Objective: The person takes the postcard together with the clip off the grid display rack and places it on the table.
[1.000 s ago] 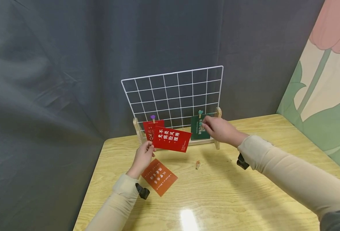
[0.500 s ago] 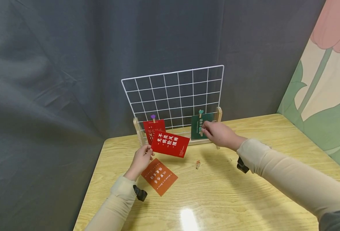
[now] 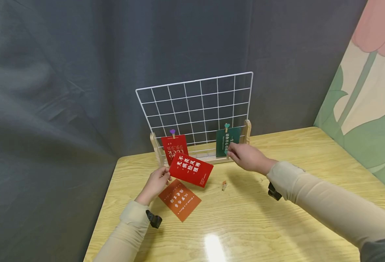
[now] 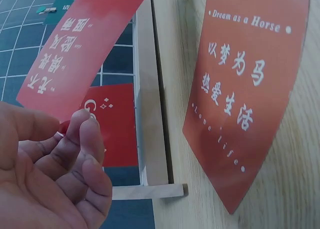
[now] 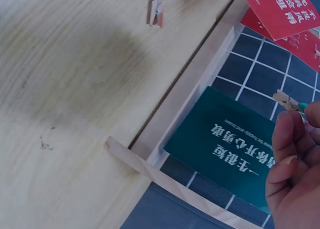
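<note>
My left hand (image 3: 153, 186) pinches a red card (image 3: 191, 169) by its left end, thumb against fingers. The card is tilted in the air before the grid rack. My right hand (image 3: 248, 157) is in front of a green card (image 3: 223, 142), pinching a small wooden clothespin (image 5: 286, 100) with a teal end. Another clothespin (image 3: 227, 127), topped with a teal heart, clips the green card to the white wire grid (image 3: 202, 105). At the grid's left a second red card (image 3: 170, 145) hangs from a purple-heart clothespin (image 3: 173, 133), partly hidden by the held card.
On the wooden table (image 3: 261, 218) an orange card (image 3: 180, 203) lies below the left hand. A loose clothespin (image 3: 224, 185) with an orange end lies in front of the rack. Wooden feet (image 3: 247, 133) hold up the grid; a dark curtain (image 3: 192, 36) hangs behind.
My left hand has drawn the red card down and slightly left, uncovering more of the hanging red card. My right hand has dropped slightly with its clothespin.
</note>
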`<state>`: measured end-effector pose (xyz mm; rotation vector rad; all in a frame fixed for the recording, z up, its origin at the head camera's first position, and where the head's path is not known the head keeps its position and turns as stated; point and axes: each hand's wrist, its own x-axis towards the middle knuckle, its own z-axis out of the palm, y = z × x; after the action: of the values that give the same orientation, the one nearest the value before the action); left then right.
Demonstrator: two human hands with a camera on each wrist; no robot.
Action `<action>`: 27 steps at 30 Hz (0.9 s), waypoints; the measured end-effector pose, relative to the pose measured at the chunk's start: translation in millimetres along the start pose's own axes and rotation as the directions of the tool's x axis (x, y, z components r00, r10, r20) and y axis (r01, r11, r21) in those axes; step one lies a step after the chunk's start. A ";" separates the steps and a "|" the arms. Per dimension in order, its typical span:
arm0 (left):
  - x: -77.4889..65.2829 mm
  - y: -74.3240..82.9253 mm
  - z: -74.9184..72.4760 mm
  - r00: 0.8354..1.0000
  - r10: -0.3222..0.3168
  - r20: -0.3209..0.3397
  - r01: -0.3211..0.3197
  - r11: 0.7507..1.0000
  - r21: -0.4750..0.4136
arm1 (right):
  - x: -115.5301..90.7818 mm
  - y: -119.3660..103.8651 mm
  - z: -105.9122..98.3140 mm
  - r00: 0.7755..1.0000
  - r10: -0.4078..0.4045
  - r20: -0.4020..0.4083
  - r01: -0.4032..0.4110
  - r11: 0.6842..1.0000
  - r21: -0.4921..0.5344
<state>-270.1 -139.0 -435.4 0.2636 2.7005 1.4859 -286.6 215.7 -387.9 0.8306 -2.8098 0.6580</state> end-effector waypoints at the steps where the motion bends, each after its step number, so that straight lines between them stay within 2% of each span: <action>1: -0.2 -0.2 -0.4 1.000 0.000 0.006 0.000 1.000 -0.004 | -0.4 -0.1 0.8 1.000 0.001 0.002 -0.001 1.000 -0.004; 7: -0.8 -2.5 -2.5 0.999 -0.026 0.043 0.026 1.000 -0.001 | -1.5 1.5 6.4 1.000 -0.012 0.009 0.012 1.000 0.001; 13: -2.1 -6.8 -3.1 0.996 -0.041 0.076 0.043 0.999 -0.029 | -1.1 3.9 13.8 0.999 0.009 0.036 -0.010 1.000 0.007; 23: -3.6 -10.5 -6.0 0.995 -0.041 0.089 0.043 0.999 -0.026 | -5.6 6.4 24.6 0.998 0.018 0.055 -0.019 1.000 0.020; 27: -4.6 -12.9 -6.8 0.994 -0.061 0.087 0.061 0.998 -0.002 | -7.3 6.9 28.5 0.998 0.012 0.065 -0.014 1.000 0.023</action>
<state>-268.1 -152.3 -442.8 0.2381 2.6126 1.4295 -284.4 211.7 -417.8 0.8539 -2.8732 0.6797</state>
